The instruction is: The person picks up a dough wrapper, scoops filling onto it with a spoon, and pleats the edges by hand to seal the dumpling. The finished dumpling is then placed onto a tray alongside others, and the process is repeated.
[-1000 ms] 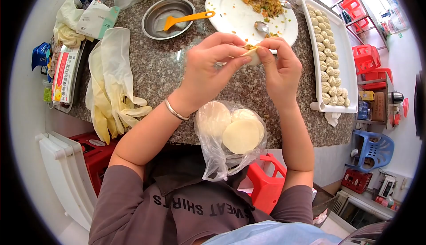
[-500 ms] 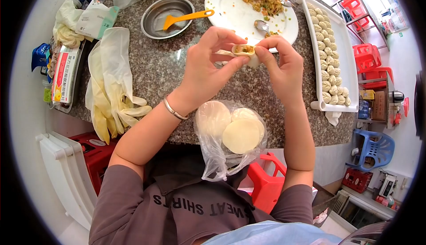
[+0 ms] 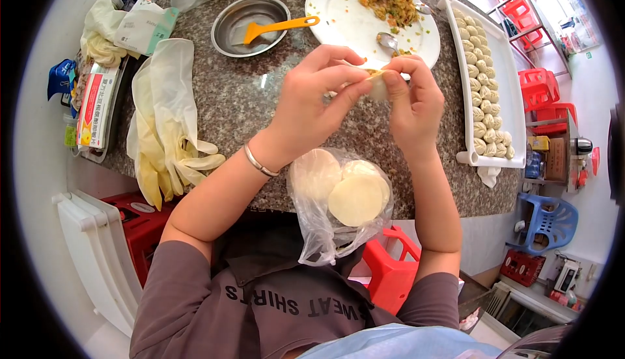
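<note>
Dumpling point(image 3: 379, 89), partly hidden, is pinched by left grip point(image 3: 319, 92) and right grip point(image 3: 415, 102), both closed on it over the speckled surface point(image 3: 237, 108), near the white plate point(image 3: 329, 24) of filling point(image 3: 385, 2)

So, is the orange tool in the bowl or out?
The orange tool is partly in: head inside the bowl, handle crossing the rim.

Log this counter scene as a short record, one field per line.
left hand: pinching a folded wrapper
right hand: pinching the same wrapper
supply: pale round wrappers with a clear plastic bag
plate: filling and a spoon
tray: rows of pleated dumplings
bowl: orange-handled tool across its rim
gloves: lying on the counter
</note>
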Available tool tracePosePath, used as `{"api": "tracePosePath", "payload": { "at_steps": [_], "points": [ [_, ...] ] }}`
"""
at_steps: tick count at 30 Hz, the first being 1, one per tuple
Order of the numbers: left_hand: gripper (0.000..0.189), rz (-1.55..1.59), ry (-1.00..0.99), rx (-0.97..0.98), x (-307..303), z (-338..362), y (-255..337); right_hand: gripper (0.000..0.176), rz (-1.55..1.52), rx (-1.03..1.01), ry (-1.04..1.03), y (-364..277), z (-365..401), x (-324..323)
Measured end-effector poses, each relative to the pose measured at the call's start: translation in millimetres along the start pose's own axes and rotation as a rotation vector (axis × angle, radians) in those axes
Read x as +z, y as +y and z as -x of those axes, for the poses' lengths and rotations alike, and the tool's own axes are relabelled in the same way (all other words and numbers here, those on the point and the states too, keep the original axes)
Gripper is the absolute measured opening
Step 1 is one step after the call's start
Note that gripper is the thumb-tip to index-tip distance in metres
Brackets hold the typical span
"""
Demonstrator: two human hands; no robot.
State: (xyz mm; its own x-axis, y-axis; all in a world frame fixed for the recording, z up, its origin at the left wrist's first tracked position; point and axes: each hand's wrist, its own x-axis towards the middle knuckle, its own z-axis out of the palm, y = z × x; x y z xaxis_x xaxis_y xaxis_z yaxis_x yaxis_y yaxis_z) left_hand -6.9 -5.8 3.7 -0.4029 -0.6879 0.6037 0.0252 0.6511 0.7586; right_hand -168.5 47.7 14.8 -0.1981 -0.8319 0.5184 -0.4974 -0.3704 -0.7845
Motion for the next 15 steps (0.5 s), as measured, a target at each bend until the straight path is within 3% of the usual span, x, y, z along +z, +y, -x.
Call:
{"api": "tracePosePath", "payload": {
  "at_steps": [3,6,12,15],
  "points": [
    [0.021,0.145,-0.058,-0.13,0,1,2,0.008,-0.128,0.09,0.011,6,-2,-6],
    [0.029,0.351,0.003,-0.277,3,4,2,0.011,-0.197,0.193,-0.114,9,-6,-14],
    [0.031,0.314,-0.032,-0.255,3,4,1,0.012,-0.097,0.129,-0.171,7,-8,-15],
    [0.027,0.265,-0.035,-0.249,3,4,0,0.009,-0.022,0.055,-0.063,1,-5,-8]
  ]
}}
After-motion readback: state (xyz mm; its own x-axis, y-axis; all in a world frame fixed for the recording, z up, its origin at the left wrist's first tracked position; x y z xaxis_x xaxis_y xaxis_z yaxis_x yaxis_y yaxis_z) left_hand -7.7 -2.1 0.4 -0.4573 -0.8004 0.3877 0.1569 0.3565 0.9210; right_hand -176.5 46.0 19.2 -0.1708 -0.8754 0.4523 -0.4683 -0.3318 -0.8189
